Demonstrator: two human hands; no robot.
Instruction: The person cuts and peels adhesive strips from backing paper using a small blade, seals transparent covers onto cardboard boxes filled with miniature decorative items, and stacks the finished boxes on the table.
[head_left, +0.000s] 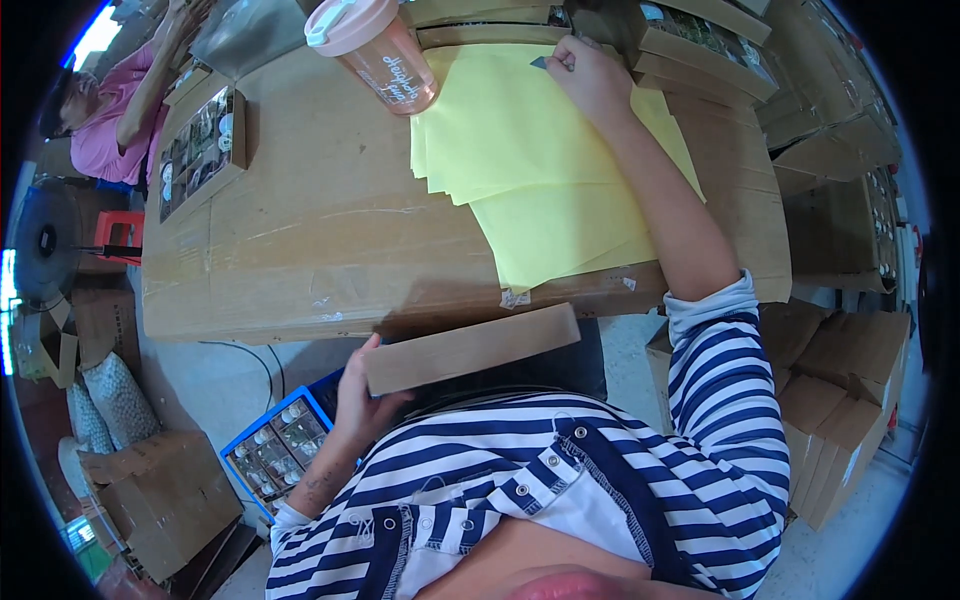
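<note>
We see our left hand (358, 395) close against our striped shirt, its grip clasped on the near end of a flat brown cardboard box (470, 347), thumb on top and fingers underneath; the box runs out to the right of that grip, level, just below the front edge of the desk (300, 250). Our right hand (590, 80) is stretched well forward from the left one, over the far side of the desk, its grip pinched shut on the top edge of the uppermost yellow paper sheet (540, 160); a small dark bit shows at the fingertips, too small for us to tell what it is. The yellow sheets lie fanned in a loose stack below and to the left of that grip, the lowest ones reaching the desk's front edge. Left of the right grip stands a pink-lidded tumbler (375, 50), touching the stack's corner. Beyond the right grip sit open cartons (700, 50) of small items. Below the left grip, on the floor, is a blue compartment tray (275, 450). At the far left a person in a pink shirt (105, 115) works beside another box (200, 150) of small parts.
</note>
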